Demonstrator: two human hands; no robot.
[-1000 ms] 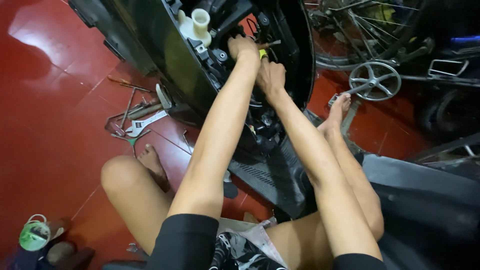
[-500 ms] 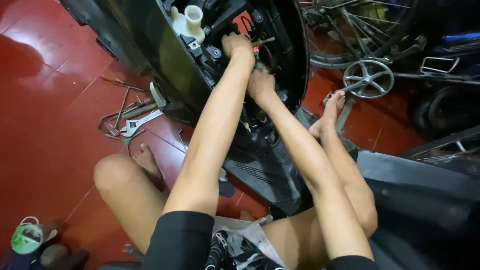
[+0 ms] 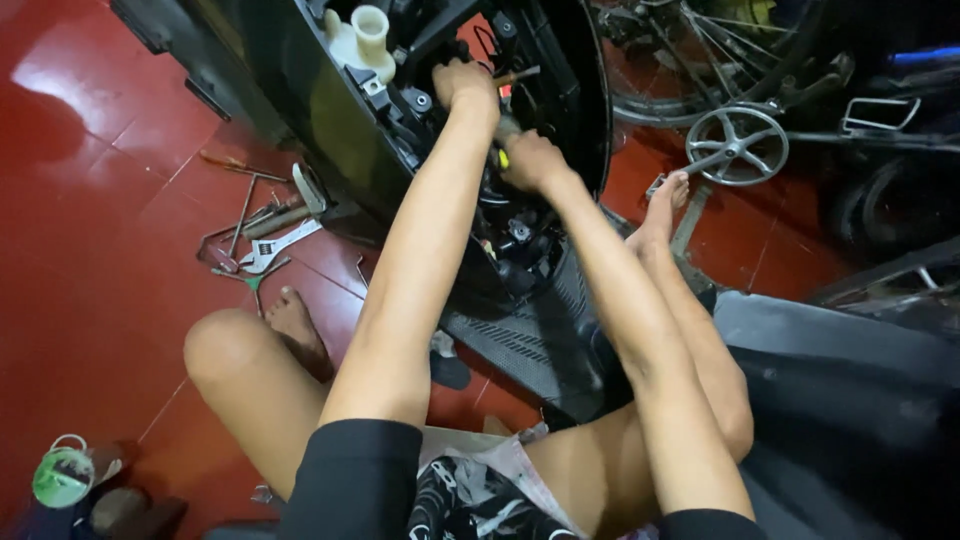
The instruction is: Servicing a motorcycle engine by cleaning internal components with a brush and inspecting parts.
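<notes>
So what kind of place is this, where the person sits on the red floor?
Probably a small repair workshop: an opened scooter body, hand tools scattered on the red floor, and spoked wheels stored behind.

Beside the black scooter body (image 3: pixel 300 110): one white plastic reservoir (image 3: pixel 362 40) at its top; one adjustable wrench (image 3: pixel 280 246) on the floor left of it; one spoked wheel (image 3: pixel 737 145) right of it; one green-lidded container (image 3: pixel 62 476) far below-left; two bare feet.

The left hand (image 3: pixel 462 85) reaches into the opened black scooter front body (image 3: pixel 300 110) — its fingertips are hidden among the parts. The right hand (image 3: pixel 530 160) covers most of a yellow-handled tool (image 3: pixel 503 158) — its tip cannot be told.
</notes>
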